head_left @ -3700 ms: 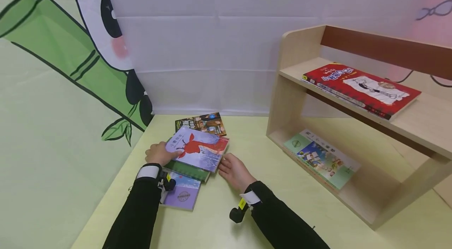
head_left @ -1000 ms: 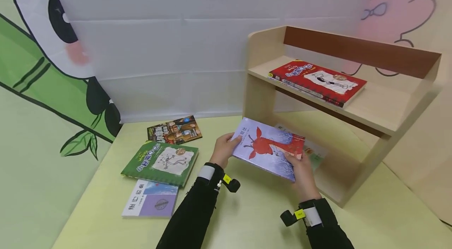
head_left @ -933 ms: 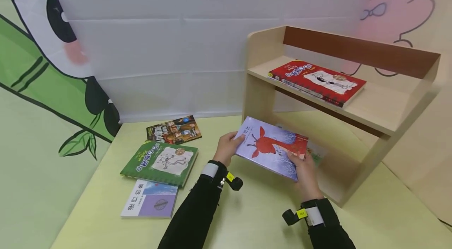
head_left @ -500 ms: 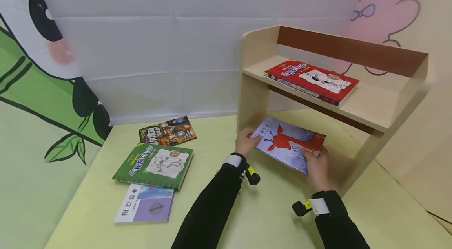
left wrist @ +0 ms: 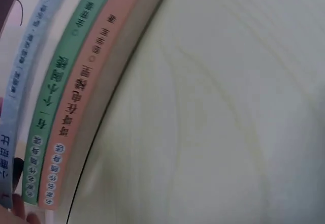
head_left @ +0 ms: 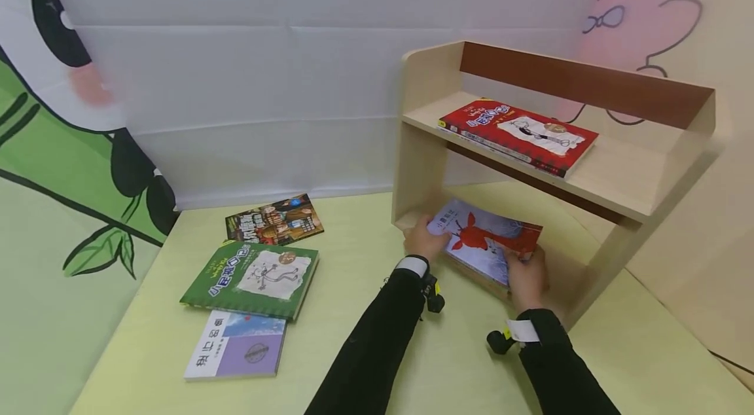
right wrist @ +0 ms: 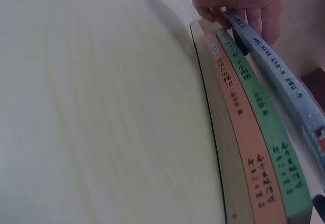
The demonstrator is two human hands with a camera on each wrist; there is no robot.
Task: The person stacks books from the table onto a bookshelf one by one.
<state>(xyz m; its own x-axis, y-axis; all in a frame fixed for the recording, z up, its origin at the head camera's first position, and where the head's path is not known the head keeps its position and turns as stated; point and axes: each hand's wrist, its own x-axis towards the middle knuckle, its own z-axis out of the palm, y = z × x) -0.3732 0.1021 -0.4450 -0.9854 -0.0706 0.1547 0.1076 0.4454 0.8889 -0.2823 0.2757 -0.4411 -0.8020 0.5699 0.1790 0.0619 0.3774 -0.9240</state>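
Observation:
A lavender picture book (head_left: 477, 238) with a red deer on its cover is held in the lower compartment of the wooden bookshelf (head_left: 421, 169). My left hand (head_left: 425, 241) grips its left end, thumb on the cover. At the right end, my right hand (head_left: 527, 277) pinches it with the thumb on top. Beneath it lie a book with a green spine (left wrist: 61, 76) and one with a salmon spine (left wrist: 91, 71), stacked on the lower shelf. In the right wrist view the lavender book's spine (right wrist: 279, 66) stands over the green one, with a narrow gap between.
A red book (head_left: 518, 133) lies on the upper shelf (head_left: 636, 166). On the table (head_left: 330, 349) to the left are a green book (head_left: 253, 277), a purple-and-white book (head_left: 238, 346) partly under it, and a dark brown book (head_left: 273, 218) behind.
Both hands have lifted the lavender book off the table pile, carried it right and brought it down into the lower compartment over the books there. The head view has turned right.

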